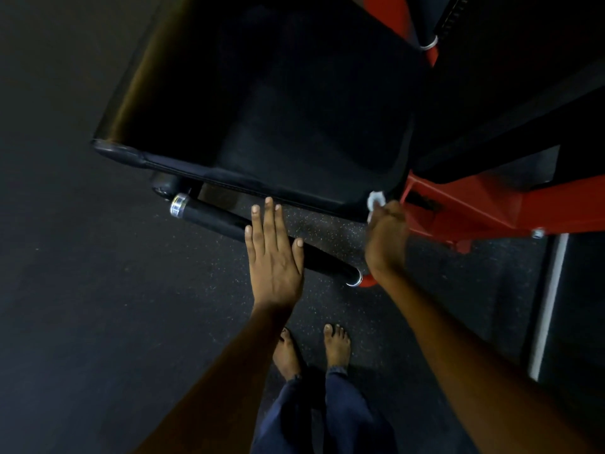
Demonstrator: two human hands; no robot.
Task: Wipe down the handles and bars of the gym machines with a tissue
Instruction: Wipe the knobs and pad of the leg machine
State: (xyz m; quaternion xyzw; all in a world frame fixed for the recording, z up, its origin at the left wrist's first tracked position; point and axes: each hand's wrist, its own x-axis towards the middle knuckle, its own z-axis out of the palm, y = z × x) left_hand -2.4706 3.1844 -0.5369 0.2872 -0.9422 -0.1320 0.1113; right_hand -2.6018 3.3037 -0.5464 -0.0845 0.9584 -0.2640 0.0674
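Note:
A black padded handle bar [212, 217] with chrome end rings runs below the front edge of a black padded seat [278, 109]. My left hand [273, 257] lies flat over the bar with its fingers straight. My right hand [386, 234] grips a crumpled white tissue [375, 199] at the seat's right front corner, beside the red machine frame [474, 208]. Most of the tissue is hidden inside the fist.
The dark speckled rubber floor [98, 306] spreads to the left and below. My bare feet [311, 348] stand just in front of the bar. A dark machine upright and a white-edged panel [546, 306] stand on the right.

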